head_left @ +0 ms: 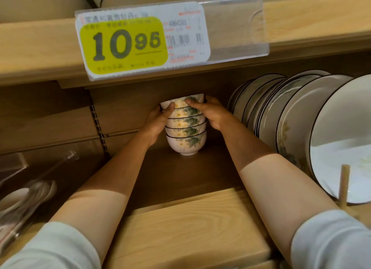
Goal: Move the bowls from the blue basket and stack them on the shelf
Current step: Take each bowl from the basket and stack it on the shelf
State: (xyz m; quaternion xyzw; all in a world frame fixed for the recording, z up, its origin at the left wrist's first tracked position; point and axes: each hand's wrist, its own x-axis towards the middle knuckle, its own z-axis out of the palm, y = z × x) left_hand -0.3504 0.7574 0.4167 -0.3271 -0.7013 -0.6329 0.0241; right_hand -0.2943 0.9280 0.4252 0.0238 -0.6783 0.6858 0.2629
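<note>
Pale wooden shelving fills my view, with a yellow-and-white paper price tag [124, 44] in a clear sleeve clipped to the upper board, and the brown shelf board [180, 172] below it is where I am working. Far left, some white spoons [26, 196] lie in a clear plastic holder, well apart from my hands. My left hand [158, 122] is cupped against the left flank of the stack of white ceramic bowls [185, 126], each painted with yellow flowers and green leaves; my left thumb [170, 106] presses on the side of the top bowl, and the other fingers curl round behind, out of sight. That stack stands upright on its bottom bowl's foot, deep on the shelf near the back panel, several bowls nested one in another. My right hand [212, 116] clasps the opposite side, its thumb [189, 102] laid on the top bowl's wall and its fingers wrapped round the far edge, so both hands are closed on the stack, not slack. Just beside it to the right, white dark-rimmed plates [301, 128] stand on edge in a row, with a light wooden peg [344, 186] in front of them. I judge the job well along, perhaps at its last placement: the bowls are stacked and seated, leaving me to steady them and let go. I cannot see the blue basket, so I cannot tell whether more bowls wait.
</note>
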